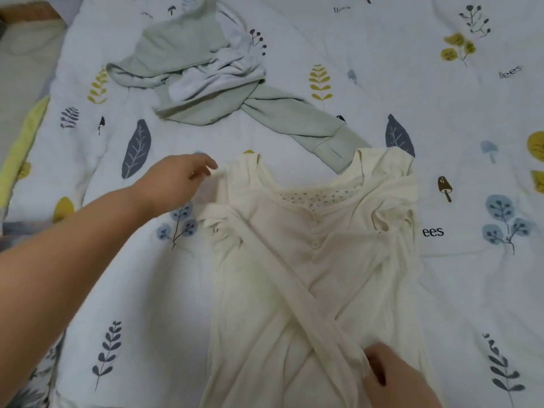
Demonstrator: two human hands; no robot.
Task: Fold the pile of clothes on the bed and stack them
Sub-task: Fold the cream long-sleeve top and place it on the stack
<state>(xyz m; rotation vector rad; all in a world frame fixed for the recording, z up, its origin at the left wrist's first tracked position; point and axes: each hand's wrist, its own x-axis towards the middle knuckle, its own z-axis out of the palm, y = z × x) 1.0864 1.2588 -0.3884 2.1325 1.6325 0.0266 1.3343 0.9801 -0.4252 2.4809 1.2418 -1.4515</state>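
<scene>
The fingers (206, 169) of the left hand (176, 181) were pinched on the shoulder edge of the cream cardigan (309, 260), left of centre in the frame; at the bottom right, the right hand (394, 375) had its fingers (374, 360) curled round the end of a sleeve drawn slantwise across the front. The cardigan lay flat on the bed (441, 113), buttoned side up, both sleeves crossed over its body. I took it for the sleeve-folding step, barely half done. Next, I reckoned, the body wanted folding upward. A crumpled green garment (182, 48) waited unfolded at the upper left, its sleeve reaching to the cardigan's collar
</scene>
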